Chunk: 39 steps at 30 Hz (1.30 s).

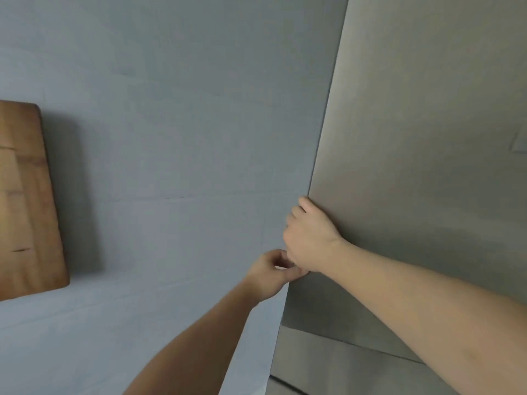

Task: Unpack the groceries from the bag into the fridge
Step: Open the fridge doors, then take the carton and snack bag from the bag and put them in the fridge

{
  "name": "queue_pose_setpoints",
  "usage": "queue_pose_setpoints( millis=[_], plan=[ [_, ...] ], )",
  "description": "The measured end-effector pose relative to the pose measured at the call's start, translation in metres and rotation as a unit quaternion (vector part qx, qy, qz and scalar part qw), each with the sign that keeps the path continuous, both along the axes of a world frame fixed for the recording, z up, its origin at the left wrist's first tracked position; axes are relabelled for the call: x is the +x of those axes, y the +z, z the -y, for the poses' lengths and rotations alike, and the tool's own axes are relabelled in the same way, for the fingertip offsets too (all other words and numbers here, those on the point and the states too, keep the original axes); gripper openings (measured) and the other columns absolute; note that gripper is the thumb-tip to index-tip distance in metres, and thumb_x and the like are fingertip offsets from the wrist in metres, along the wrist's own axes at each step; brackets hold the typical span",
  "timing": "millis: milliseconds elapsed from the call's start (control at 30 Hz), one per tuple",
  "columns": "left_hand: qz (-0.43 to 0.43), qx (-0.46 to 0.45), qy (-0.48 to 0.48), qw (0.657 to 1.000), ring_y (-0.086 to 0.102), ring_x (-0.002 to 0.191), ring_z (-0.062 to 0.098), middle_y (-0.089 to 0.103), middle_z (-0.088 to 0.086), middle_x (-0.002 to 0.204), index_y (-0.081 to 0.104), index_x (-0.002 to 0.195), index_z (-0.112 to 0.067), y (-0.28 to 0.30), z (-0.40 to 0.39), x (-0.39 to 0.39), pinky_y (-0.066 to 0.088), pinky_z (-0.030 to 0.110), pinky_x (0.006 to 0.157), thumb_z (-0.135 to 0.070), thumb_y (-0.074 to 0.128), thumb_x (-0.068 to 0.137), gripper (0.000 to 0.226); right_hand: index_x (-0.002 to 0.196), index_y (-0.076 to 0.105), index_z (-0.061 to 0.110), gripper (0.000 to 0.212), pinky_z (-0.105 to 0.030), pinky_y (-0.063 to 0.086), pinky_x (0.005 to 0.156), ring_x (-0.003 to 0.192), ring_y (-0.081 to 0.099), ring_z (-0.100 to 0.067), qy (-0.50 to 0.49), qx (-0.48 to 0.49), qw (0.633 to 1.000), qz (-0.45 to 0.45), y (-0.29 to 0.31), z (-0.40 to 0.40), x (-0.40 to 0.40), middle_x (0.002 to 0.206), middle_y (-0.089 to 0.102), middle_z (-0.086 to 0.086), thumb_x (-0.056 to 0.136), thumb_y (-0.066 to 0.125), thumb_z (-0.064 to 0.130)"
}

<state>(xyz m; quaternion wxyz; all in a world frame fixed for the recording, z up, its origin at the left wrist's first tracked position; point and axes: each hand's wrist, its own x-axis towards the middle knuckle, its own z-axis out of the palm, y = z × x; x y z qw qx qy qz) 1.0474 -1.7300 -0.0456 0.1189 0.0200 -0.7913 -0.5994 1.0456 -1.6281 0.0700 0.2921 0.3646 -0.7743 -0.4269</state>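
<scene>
Fingers [299, 208] of both hands curl around the fridge door [413, 138] edge.
Risk: that shallow grip could slip as the seal resists.

A wooden cutting board [27, 201] leans against the grey tiled wall [176, 124], casting a shadow.

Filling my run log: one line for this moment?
stage: opening fridge | both hands: left hand, right hand grip fridge door edge | groceries: unseen

The fridge door [413, 138] is a matte grey-silver. The wall [171, 109] is plain blue-grey. The cutting board [25, 201] is warm brown, wood-grained.
</scene>
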Motion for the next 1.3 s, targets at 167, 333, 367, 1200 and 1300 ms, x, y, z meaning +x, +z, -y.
queue_pose_setpoints(
  millis=[167, 333, 367, 1200, 1300],
  plan=[
    [-0.011, -0.055, -0.019, 0.998, 0.065, 0.09, 0.011, 0.069, -0.005, 0.096, 0.064, 0.105, -0.015, 0.003, -0.009, 0.043, 0.051, 0.023, 0.073, -0.043, 0.078, 0.074, 0.044, 0.12, 0.06, 0.014, 0.041, -0.045, 0.013, 0.114, 0.117, 0.045, -0.029, 0.003, -0.015, 1.0, 0.008, -0.003, -0.017, 0.052, 0.124, 0.057, -0.009, 0.096, 0.034, 0.035],
    [-0.05, -0.049, -0.003, 0.998, 0.063, 0.081, 0.008, 0.065, -0.009, 0.087, 0.061, 0.098, -0.015, -0.005, -0.043, 0.11, 0.052, 0.029, 0.077, -0.044, 0.076, 0.071, 0.042, 0.114, 0.063, 0.011, 0.039, -0.046, 0.012, 0.116, 0.114, 0.048, -0.032, 0.029, -0.073, 0.997, 0.017, -0.01, -0.049, 0.121, 0.115, 0.059, -0.011, 0.093, 0.04, 0.034],
    [-0.054, -0.046, 0.005, 0.997, 0.063, 0.08, 0.011, 0.064, -0.008, 0.086, 0.059, 0.096, -0.014, -0.006, -0.054, 0.126, 0.052, 0.031, 0.076, -0.044, 0.075, 0.072, 0.041, 0.104, 0.068, 0.012, 0.036, -0.045, 0.019, 0.115, 0.106, 0.053, -0.031, 0.042, -0.086, 0.995, 0.01, -0.013, -0.058, 0.135, 0.104, 0.063, -0.01, 0.089, 0.044, 0.034],
    [-0.132, -0.516, -0.229, 0.815, 0.029, 0.141, 0.018, 0.036, -0.004, 0.153, 0.038, 0.144, -0.029, 0.03, -0.18, 0.225, 0.023, 0.035, 0.115, -0.047, 0.038, 0.099, 0.049, 0.079, 0.068, 0.025, 0.012, -0.041, 0.029, 0.108, 0.101, 0.061, -0.02, -0.016, -0.181, 0.983, 0.007, -0.018, -0.306, 0.361, 0.093, 0.064, 0.002, 0.076, 0.057, 0.031],
    [-0.174, -0.512, -0.273, 0.796, 0.026, 0.141, 0.012, 0.041, -0.012, 0.147, 0.046, 0.137, -0.033, 0.033, -0.196, 0.22, 0.021, 0.036, 0.113, -0.055, 0.041, 0.095, 0.047, 0.083, 0.07, 0.027, 0.016, -0.043, 0.029, 0.109, 0.106, 0.059, -0.018, -0.075, -0.178, 0.981, 0.006, -0.015, -0.334, 0.386, 0.097, 0.065, 0.004, 0.079, 0.056, 0.032]
  ],
)
